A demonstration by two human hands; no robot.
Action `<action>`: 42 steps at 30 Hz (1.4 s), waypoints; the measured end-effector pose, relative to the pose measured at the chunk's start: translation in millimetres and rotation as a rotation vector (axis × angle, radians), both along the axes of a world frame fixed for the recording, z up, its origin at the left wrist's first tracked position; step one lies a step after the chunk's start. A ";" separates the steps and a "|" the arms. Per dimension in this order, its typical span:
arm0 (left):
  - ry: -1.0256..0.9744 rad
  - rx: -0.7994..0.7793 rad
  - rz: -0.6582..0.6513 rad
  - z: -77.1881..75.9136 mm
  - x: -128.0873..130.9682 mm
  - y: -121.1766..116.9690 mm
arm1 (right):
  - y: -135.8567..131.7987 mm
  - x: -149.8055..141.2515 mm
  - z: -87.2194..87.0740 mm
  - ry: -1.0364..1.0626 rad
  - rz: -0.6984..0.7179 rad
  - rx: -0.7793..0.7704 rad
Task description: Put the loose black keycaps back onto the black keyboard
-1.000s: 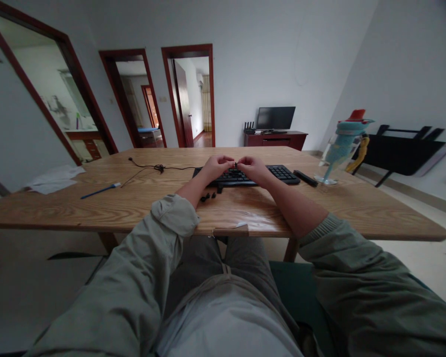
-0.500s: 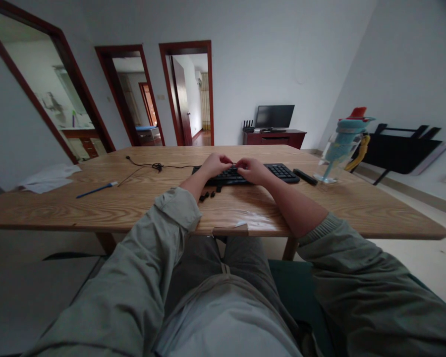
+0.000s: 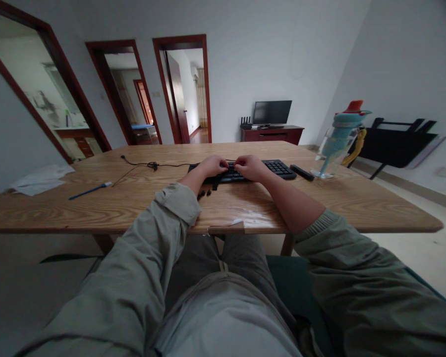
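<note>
A black keyboard (image 3: 279, 169) lies on the wooden table in front of me. Over its middle, my left hand (image 3: 213, 166) is curled, thumb and fingers pinched together at the keys. From the other side my right hand (image 3: 250, 167) reaches in, its fingertips also drawn together and close to the left ones. Whatever sits between the fingertips is too small to make out. Several loose black keycaps (image 3: 208, 192) lie on the table by the keyboard's front edge, near my left wrist. The forearms cover part of that area.
The keyboard cable (image 3: 153, 165) runs left across the table (image 3: 134, 213). A blue brush (image 3: 91, 191) and white tissue (image 3: 42, 179) lie at the left. Right of the keyboard are a black bar-shaped object (image 3: 302, 172) and a clear bottle (image 3: 334, 144) with a blue lid.
My camera view has shifted slightly. Both hands stay at the keyboard's middle, with the fingertips a little lower against the keys.
</note>
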State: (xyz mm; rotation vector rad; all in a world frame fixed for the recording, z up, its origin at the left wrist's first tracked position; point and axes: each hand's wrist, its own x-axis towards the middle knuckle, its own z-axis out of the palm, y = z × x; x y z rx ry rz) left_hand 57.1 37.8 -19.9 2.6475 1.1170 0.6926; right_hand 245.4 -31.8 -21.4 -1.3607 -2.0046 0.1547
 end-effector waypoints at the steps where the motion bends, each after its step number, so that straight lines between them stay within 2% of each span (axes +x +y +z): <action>1: -0.070 -0.040 -0.023 0.7 -1.2 -0.4 | -0.1 0.0 -0.2 0.002 0.005 0.005; 4: -0.321 -0.146 -0.064 3.3 -4.5 -1.8 | 0.2 0.1 -1.5 0.013 0.015 0.027; 6: -0.416 -0.174 -0.062 4.6 -5.7 -2.2 | 0.8 0.2 -2.7 0.014 0.016 0.037; 18: -0.507 -0.250 -0.088 5.1 -6.7 -5.7 | -0.4 -0.2 -2.9 0.006 -0.007 0.028; 21: -0.438 -0.198 -0.064 3.8 -6.6 -4.0 | -0.1 -0.1 -3.0 0.004 -0.012 0.028; 28: -0.048 -0.046 -0.054 -1.9 -4.9 2.5 | 2.6 0.1 -3.9 0.018 -0.019 0.010; 42: 0.161 0.077 0.036 2.6 -0.5 4.4 | 3.1 -0.6 -4.5 0.033 0.013 0.019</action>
